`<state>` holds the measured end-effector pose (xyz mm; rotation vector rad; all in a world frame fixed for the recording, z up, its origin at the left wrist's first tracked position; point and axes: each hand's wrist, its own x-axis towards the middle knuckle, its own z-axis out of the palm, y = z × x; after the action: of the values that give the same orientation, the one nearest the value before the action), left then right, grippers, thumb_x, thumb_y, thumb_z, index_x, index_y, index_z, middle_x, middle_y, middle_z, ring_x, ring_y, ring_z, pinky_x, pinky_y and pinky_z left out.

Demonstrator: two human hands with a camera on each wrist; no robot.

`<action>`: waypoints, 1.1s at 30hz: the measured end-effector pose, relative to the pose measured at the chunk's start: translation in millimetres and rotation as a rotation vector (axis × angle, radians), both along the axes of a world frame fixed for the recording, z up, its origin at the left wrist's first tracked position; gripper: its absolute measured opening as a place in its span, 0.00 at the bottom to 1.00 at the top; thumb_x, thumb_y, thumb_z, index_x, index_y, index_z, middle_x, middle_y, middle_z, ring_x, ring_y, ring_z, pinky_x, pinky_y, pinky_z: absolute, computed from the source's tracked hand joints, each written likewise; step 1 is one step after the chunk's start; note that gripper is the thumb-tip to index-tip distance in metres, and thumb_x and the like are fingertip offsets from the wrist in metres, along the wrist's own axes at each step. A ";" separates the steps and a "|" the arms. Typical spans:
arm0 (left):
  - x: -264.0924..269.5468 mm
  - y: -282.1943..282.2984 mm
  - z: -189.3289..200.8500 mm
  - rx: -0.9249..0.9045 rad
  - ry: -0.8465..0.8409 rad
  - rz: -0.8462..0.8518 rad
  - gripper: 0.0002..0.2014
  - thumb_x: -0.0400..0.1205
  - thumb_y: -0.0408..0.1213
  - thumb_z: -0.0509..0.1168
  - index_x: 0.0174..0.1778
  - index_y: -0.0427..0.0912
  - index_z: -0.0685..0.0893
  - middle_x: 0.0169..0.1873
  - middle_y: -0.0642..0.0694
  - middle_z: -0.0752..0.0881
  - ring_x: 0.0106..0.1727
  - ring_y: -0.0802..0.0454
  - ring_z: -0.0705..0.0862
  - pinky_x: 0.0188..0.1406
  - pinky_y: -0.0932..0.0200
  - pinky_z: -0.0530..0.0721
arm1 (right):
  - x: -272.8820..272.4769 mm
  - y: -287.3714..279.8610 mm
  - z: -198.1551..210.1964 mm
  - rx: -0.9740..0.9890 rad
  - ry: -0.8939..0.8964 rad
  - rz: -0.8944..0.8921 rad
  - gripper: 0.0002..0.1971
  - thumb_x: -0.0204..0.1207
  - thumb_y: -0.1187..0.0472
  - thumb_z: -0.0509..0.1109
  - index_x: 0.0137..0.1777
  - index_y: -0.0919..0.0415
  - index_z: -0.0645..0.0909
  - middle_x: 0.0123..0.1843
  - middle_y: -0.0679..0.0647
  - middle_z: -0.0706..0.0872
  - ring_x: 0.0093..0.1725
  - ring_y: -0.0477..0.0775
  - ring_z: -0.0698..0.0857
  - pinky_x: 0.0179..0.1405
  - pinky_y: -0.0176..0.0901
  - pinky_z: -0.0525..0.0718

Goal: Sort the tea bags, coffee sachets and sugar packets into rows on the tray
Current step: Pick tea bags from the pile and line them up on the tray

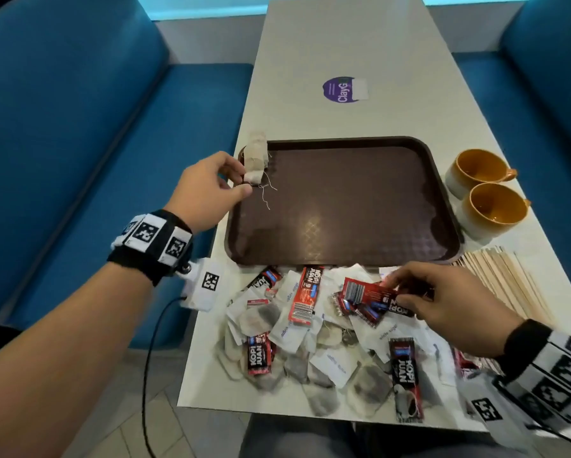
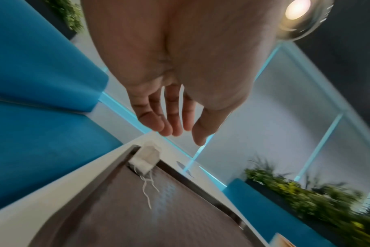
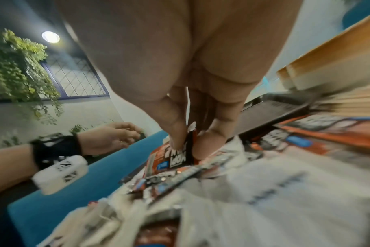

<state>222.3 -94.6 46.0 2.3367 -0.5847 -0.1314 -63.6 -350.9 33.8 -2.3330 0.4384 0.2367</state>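
Note:
A brown tray (image 1: 343, 206) lies on the white table. Tea bags (image 1: 256, 155) rest at its far-left corner, their strings trailing onto the tray; the left wrist view shows a tea bag (image 2: 145, 160) there too. My left hand (image 1: 241, 183) hovers just beside them, and in the wrist view its fingers (image 2: 167, 130) are straight and hold nothing. Near the table's front lies a mixed pile (image 1: 310, 345) of tea bags, white sugar packets and red coffee sachets. My right hand (image 1: 399, 294) pinches one red coffee sachet (image 1: 366, 290) above the pile, thumb and finger on its end (image 3: 173, 162).
Two orange-lined cups (image 1: 479, 173) (image 1: 492, 209) stand right of the tray. A bundle of wooden stirrers (image 1: 502, 282) lies at the front right. A purple sticker (image 1: 338, 89) is on the far table. Blue bench seats (image 1: 79, 127) flank both sides.

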 end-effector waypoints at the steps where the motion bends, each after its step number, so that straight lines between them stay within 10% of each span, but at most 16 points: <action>1: -16.5 5.6 1.4 0.006 0.007 -0.031 0.09 0.78 0.40 0.78 0.50 0.51 0.86 0.43 0.56 0.89 0.36 0.59 0.81 0.40 0.72 0.77 | -5.5 -4.0 -3.6 -0.044 -0.005 -0.031 0.12 0.80 0.61 0.77 0.52 0.39 0.86 0.45 0.40 0.90 0.46 0.38 0.85 0.43 0.32 0.81; 11: -166.0 42.4 -24.0 0.044 0.154 -0.288 0.09 0.77 0.36 0.78 0.45 0.54 0.86 0.41 0.60 0.86 0.41 0.60 0.84 0.39 0.70 0.76 | -25.6 -6.6 -17.6 -0.333 -0.055 -0.017 0.10 0.80 0.56 0.74 0.60 0.51 0.86 0.59 0.48 0.82 0.62 0.52 0.78 0.62 0.46 0.76; 18: -222.5 36.5 -52.7 0.131 0.151 -0.570 0.15 0.71 0.48 0.83 0.49 0.52 0.88 0.46 0.61 0.81 0.49 0.64 0.78 0.49 0.67 0.77 | -39.3 52.4 -14.8 -0.123 -0.072 0.289 0.06 0.77 0.53 0.77 0.51 0.44 0.84 0.45 0.38 0.81 0.44 0.36 0.78 0.47 0.35 0.76; 26: -236.1 30.3 -64.3 0.263 0.101 -0.647 0.14 0.74 0.46 0.81 0.52 0.51 0.88 0.51 0.55 0.82 0.55 0.53 0.78 0.55 0.52 0.80 | -60.1 65.3 -22.3 -0.252 0.089 0.600 0.25 0.66 0.33 0.81 0.59 0.41 0.81 0.57 0.39 0.75 0.59 0.45 0.72 0.55 0.43 0.80; 33: -234.3 23.0 -66.1 0.149 0.104 -0.576 0.09 0.77 0.44 0.79 0.50 0.49 0.89 0.45 0.56 0.82 0.45 0.61 0.78 0.47 0.62 0.82 | -67.0 81.3 -46.6 -0.332 0.016 0.658 0.15 0.72 0.52 0.80 0.54 0.50 0.80 0.56 0.48 0.77 0.59 0.55 0.75 0.49 0.56 0.85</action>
<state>-12.0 -71.6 -20.1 2.2173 -1.2149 -0.5731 -130.6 -269.6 -12.8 -2.7399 -0.3282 0.5250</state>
